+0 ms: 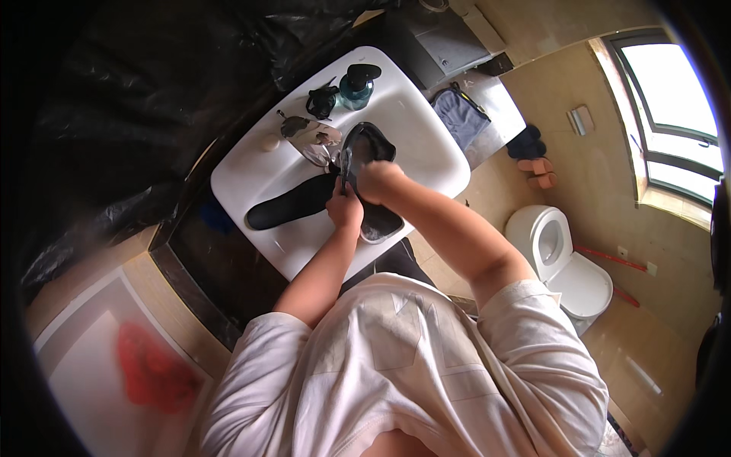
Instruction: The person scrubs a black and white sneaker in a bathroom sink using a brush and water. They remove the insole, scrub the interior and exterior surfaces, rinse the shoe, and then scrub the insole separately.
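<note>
Over the white washbasin (425,120), my left hand (345,207) grips the near side edge of a dark shoe (377,220). My right hand (380,181) is at the shoe's opening, blurred; its fingers are hidden, so whether it holds anything cannot be told. The shoe points away from me, sole and upper partly covered by my hands. A black insole (291,204) lies on the basin's left side, its far end near my left hand. Beyond it is the shiny metal faucet (317,140).
A blue-green pump bottle (357,88) and a small black item (321,103) stand on the basin's back rim. Right of the basin lies a grey-blue cloth (461,117). A white toilet (548,245) and slippers (537,173) are farther right. Black plastic sheeting (143,114) hangs at left.
</note>
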Motion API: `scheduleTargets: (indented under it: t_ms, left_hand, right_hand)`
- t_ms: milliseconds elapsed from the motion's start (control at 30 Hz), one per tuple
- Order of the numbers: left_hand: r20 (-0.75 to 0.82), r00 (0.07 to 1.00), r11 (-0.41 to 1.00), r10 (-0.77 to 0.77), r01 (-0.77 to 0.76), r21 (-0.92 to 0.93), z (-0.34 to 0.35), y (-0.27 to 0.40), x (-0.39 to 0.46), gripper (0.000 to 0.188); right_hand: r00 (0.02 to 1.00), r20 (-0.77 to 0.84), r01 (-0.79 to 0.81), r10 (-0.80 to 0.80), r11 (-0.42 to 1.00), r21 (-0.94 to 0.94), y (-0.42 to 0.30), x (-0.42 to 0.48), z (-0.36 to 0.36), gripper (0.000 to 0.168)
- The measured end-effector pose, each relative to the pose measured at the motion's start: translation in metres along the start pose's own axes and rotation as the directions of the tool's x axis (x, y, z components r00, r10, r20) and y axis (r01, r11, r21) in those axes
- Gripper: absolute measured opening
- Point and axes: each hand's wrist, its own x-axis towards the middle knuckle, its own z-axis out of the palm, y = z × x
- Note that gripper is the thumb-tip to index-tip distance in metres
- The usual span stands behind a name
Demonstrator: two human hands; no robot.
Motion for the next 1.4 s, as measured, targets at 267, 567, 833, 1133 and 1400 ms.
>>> scheduleTargets:
  t_ms: [267, 567, 833, 1133, 1400]
  left_hand:
    - [0.016, 1.0, 0.998, -0.019, 0.02, -0.067, -0.005, 0.008, -0.004, 0.038]
    - [0.083, 0.996, 1.0, -0.014, 0.013, 0.011, -0.01, 0.013, -0.002, 0.039]
    - [0.245, 0.969, 0.998, -0.044, 0.053, -0.028, -0.021, 0.024, 0.009, 0.037]
    - [0.184, 0.983, 1.0, 0.004, -0.01, 0.027, -0.004, -0.015, 0.015, 0.041]
    - [0.218, 0.972, 0.967, 0.088, -0.136, 0.216, -0.02, -0.008, 0.022, 0.041]
  right_hand:
    - [0.993, -0.065, -0.105, 0.098, 0.989, -0.102, 0.018, 0.047, 0.009, 0.042]
    - [0.992, -0.01, -0.125, 0.127, 0.989, 0.081, 0.027, 0.023, -0.004, 0.032]
    - [0.964, 0.008, -0.248, 0.265, 0.89, 0.384, -0.01, 0.05, 0.001, 0.044]
    - [0.906, 0.405, 0.216, -0.124, 0.958, -0.188, 0.01, 0.015, -0.003, 0.045]
    - [0.994, -0.004, -0.113, 0.113, 0.992, 0.057, 0.005, 0.041, 0.023, 0.045]
